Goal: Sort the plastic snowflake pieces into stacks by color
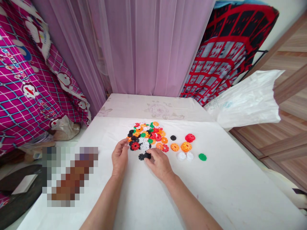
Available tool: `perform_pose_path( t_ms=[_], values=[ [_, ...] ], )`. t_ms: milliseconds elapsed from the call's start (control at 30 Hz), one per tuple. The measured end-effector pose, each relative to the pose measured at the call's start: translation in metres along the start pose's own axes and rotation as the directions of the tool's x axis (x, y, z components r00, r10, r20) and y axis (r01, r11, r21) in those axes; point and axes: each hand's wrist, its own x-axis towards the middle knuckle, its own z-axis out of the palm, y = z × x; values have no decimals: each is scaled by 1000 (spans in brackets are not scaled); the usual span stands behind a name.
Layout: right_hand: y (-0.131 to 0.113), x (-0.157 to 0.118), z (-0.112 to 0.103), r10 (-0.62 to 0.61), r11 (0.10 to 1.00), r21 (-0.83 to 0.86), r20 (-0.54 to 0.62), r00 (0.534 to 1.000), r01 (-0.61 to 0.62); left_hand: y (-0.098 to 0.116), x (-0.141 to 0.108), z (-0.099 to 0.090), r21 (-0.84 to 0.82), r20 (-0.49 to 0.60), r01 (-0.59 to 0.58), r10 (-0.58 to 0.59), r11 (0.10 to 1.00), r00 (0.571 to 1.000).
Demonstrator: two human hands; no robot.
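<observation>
A mixed pile of notched plastic discs in red, orange, green, white and black lies on the white-covered table. My left hand is at the pile's left edge, its thumb and fingers curled near each other; whether anything is between them is too small to tell. My right hand has thumb and fingertips closed on black discs just in front of the pile. To the right lie separate groups: a black disc, red discs, orange discs, white discs and green discs.
The table has a flowered cloth strip at its far end. A purple curtain hangs behind. A white plastic bag overhangs the right edge. A blurred patch covers something at the left.
</observation>
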Motion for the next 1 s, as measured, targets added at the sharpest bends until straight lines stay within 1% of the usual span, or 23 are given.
perform_pose_path(
  t_ms=[67, 167, 333, 433, 500, 567, 633, 733, 833, 1000],
  values=[
    [-2, -1, 1, -8, 999, -33, 5, 1000, 9, -2, 0, -1, 10, 9, -5, 5, 1000, 1000],
    [0, -1, 4, 29, 999, -39, 13, 999, -28, -2, 0, -1, 9, 6, -8, 8, 1000, 1000],
    [2, -3, 6, 136, 983, 122, 14, 991, -136, 4, -1, 0, 3, 0, -8, 8, 1000, 1000],
    [8, 2, -5, 202, 962, 187, 3, 979, -199, 7, -2, 1, 12, -4, 3, -3, 1000, 1000],
    [21, 11, -21, 250, 953, 187, -48, 967, -237, 8, -2, 1, 9, -7, 5, -5, 1000, 1000],
    [40, 25, -41, 317, 943, 151, -132, 939, -297, 9, -2, 1, 1, -10, 5, -5, 1000, 1000],
    [64, 39, -61, 378, 926, 82, -173, 910, -369, 10, -2, 1, -5, -6, 5, -5, 1000, 1000],
    [94, 56, -80, 447, 887, -77, -104, 888, -455, 10, -2, 1, 1, -6, 11, -11, 1000, 1000],
    [109, 62, -82, 464, 869, -175, -38, 885, -463, 10, -2, 1, 9, -4, 22, -22, 1000, 1000],
    [115, 61, -74, 455, 866, -238, 13, 890, -439, 9, -2, 1, 1, -2, 21, -21, 1000, 1000]
  ],
)
